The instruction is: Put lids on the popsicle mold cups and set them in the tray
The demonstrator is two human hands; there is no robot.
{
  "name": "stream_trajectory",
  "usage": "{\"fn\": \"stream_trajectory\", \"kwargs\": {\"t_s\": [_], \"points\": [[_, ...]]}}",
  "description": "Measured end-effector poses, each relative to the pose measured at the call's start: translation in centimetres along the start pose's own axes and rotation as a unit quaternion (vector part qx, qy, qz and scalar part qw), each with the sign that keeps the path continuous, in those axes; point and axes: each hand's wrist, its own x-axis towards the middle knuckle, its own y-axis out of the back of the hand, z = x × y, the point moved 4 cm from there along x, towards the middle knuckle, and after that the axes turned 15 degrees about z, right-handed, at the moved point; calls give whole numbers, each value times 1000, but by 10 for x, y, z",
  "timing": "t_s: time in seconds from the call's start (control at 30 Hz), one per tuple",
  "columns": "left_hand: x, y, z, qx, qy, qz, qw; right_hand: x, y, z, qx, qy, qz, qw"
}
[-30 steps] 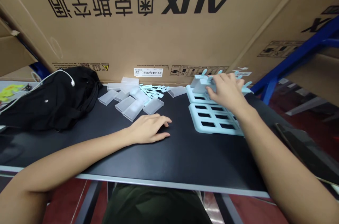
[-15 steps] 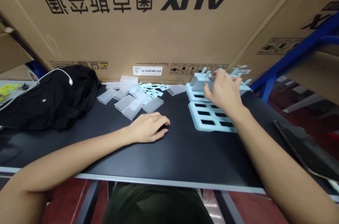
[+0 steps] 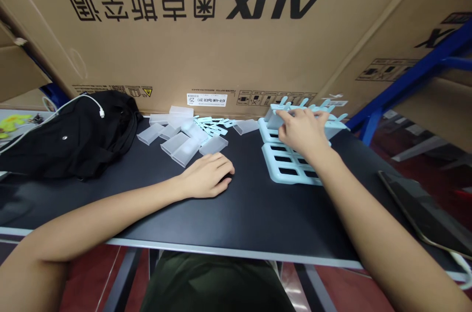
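Observation:
My left hand (image 3: 209, 174) rests palm down on the dark table, fingers loosely bent, the thumb apart and nothing held. My right hand (image 3: 305, 134) is over the back of a light blue popsicle mold rack (image 3: 273, 164), its fingers bent over a popsicle mold (image 3: 273, 117) and the thumb at the front side. Some of its fingertips are hidden. Several stick handles (image 3: 326, 104) rise from molds in the back rows. The front slots of the rack show dark table through them. Left of the rack lie translucent mold sleeves (image 3: 185, 151) and a pile of light blue sticks (image 3: 212, 126).
A large cardboard box (image 3: 206, 56) stands along the table's back edge. On the left lies a black cloth bag (image 3: 92, 140) with a white cable (image 3: 83, 96) across it. A phone-like dark device (image 3: 424, 208) is at the right, near a blue metal frame (image 3: 413, 76).
My right hand has shifted slightly left and lower on the rack, its fingers flatter over the molds. A stick handle beside its fingers shows more clearly. My left hand stays almost still.

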Motion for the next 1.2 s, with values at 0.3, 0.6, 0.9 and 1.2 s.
{"fn": "stream_trajectory", "kwargs": {"t_s": [0.3,0.6,0.9,1.2], "points": [[-4,5,-3,72,47,66,994,-5,11,-4,12,-16,28,999],[-4,2,-6,81,64,41,994,17,-2,-106,131,222,-53,965],[-6,-1,-3,96,60,37,993,8,-11,-99,199,252,-108,941],[-10,-7,-5,88,45,59,993,35,-46,-65,124,213,-177,953]]}}
